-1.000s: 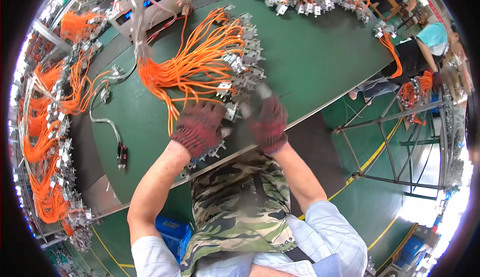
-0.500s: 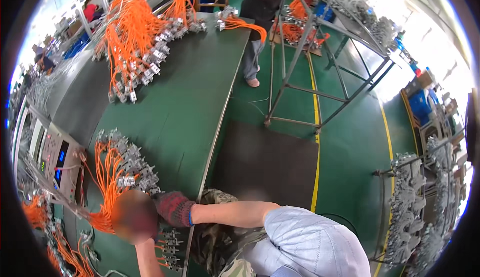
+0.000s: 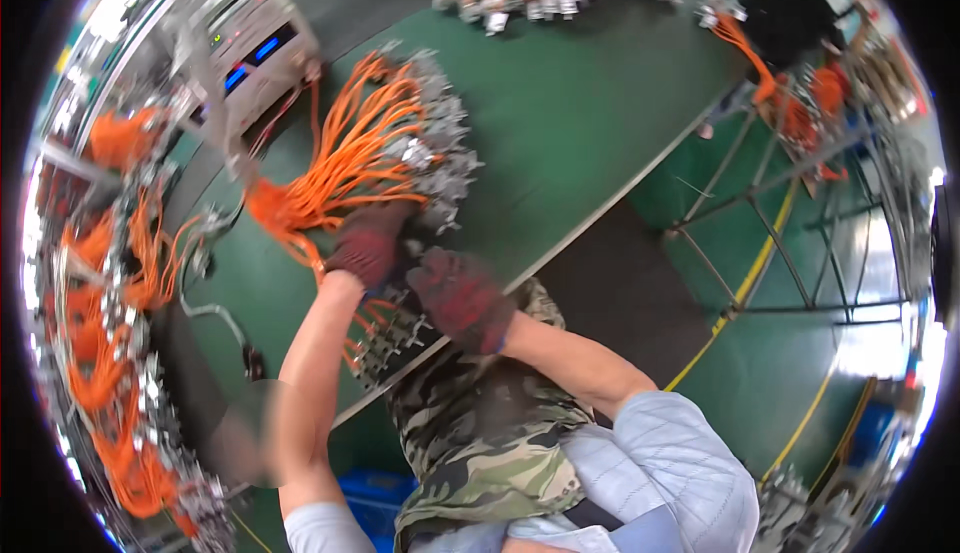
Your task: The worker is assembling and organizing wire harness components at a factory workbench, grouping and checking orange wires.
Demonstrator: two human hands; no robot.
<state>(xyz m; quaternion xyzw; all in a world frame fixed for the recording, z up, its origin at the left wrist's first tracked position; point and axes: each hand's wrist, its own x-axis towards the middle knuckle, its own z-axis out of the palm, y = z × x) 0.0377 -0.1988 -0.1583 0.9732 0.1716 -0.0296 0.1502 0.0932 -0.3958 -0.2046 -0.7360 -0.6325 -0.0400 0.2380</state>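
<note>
Far left, orange cable bundles [image 3: 100,293] hang along the rack. A grey tester box [image 3: 250,33] with blue displays sits at the table's back edge. On the green table [image 3: 580,123], the orange wire harness [image 3: 350,168] fans up-right, its metal connectors [image 3: 440,153] at the far ends. The gloved left hand [image 3: 365,248] clutches its gathered end; the gloved right hand [image 3: 460,298] presses connectors near the table edge, grip blurred, cannot tell.
</note>
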